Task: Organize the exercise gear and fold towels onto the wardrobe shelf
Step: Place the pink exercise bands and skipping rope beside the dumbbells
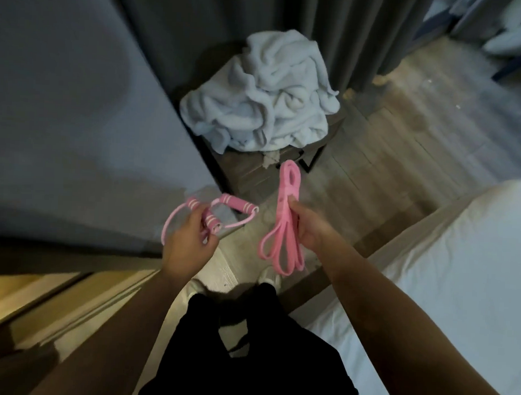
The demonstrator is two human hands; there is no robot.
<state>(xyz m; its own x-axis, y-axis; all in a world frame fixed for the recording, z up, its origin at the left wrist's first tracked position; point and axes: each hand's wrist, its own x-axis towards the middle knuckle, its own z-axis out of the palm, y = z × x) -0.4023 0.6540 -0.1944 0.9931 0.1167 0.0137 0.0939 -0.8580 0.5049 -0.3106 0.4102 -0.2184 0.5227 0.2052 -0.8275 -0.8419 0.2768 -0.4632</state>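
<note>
My left hand (188, 239) grips a pink resistance tube with foam handles (235, 206); its handles and loops stick out above and to the right of my fingers. My right hand (308, 226) holds a bundle of pink flat resistance bands (281, 237), which stands up past my thumb and hangs in loops below it. A crumpled heap of white towels (263, 99) lies on a small dark wooden table (248, 170) ahead of both hands.
A grey wall or wardrobe side (77, 114) fills the left. Grey curtains (335, 27) hang behind the table. A white bed (429, 279) runs along the right. Wood floor (405, 138) lies between. My dark clothing and white shoes are below.
</note>
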